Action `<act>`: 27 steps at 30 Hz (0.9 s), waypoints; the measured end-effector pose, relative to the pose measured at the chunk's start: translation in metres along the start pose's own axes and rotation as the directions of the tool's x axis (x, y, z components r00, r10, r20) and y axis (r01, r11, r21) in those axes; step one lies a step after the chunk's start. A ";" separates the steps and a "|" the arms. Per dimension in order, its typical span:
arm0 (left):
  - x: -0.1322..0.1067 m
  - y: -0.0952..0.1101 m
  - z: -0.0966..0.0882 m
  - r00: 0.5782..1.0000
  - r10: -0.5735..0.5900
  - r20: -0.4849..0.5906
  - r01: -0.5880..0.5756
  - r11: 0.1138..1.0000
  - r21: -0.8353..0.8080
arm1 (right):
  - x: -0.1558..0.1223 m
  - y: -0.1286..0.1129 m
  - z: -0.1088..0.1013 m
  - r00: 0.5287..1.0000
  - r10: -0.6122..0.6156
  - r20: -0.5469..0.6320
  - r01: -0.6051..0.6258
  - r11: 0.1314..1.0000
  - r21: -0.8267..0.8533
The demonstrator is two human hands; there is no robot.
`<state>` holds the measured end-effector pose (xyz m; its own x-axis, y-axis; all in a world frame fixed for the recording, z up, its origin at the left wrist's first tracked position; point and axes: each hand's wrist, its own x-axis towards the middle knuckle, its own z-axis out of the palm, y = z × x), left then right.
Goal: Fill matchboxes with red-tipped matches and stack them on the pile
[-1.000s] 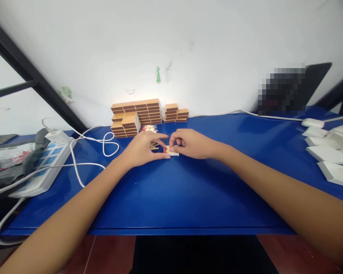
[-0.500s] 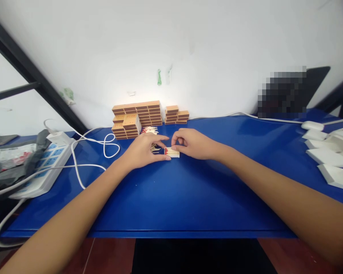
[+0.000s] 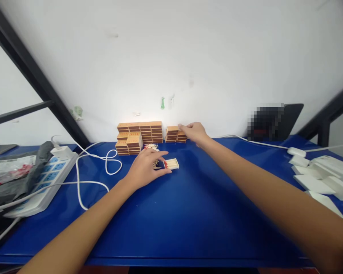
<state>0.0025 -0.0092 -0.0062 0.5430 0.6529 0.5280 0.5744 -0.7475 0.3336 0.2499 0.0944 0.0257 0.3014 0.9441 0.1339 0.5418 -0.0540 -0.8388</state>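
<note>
The left hand (image 3: 147, 167) lies flat on the blue tabletop (image 3: 194, 213). Its grip is loosely spread, forefinger and thumb apart. One open matchbox tray (image 3: 172, 164), filled with red-tipped matches, sits between those two fingertips, its left end just inside the grip; I cannot tell whether the thumb touches it. A small heap of loose matches (image 3: 151, 146) lies just beyond the left grip, too tangled to count.

The right hand (image 3: 193, 131) is stretched out to the wall, well beyond the tray. Its fingers curl over the top of the small stack of matchboxes (image 3: 173, 134), which stands in two uneven columns. I cannot tell whether the grip has pressed together on a box or only rests there.

There are two stacks in all. The large stack of matchboxes (image 3: 139, 132) stands left of the right grip and behind the left one. Its boxes are too small to count surely.

Far left of the left grip lie one power strip (image 3: 42, 179), looping white cables (image 3: 85, 169) and one grey bag (image 3: 15, 171). Far right of the right grip lie several flat white boxes (image 3: 320, 177).
</note>
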 end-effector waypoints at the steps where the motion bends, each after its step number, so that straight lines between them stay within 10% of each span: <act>1: 0.000 -0.001 0.000 0.999 -0.002 -0.033 0.003 1.000 0.020 | 0.002 -0.004 0.006 0.999 0.031 0.012 -0.031 0.999 0.010; 12: 0.001 -0.008 -0.002 0.978 -0.056 -0.200 0.087 0.985 0.150 | 0.002 -0.025 -0.011 0.987 0.132 0.093 -0.146 0.977 0.156; 18: 0.002 -0.007 -0.003 0.957 -0.071 -0.282 0.128 0.973 0.191 | -0.047 -0.006 -0.047 0.968 -0.081 0.237 0.019 0.966 0.257; 27: 0.002 0.005 0.000 0.955 -0.033 -0.295 0.078 0.986 0.144 | -0.104 0.028 -0.042 0.916 -0.081 0.393 -0.126 0.871 0.475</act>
<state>0.0060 -0.0115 -0.0032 0.3190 0.6120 0.7237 0.6974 -0.6686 0.2581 0.2662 -0.0192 0.0106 -0.0766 0.9969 -0.0166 0.0615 -0.0119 -0.9980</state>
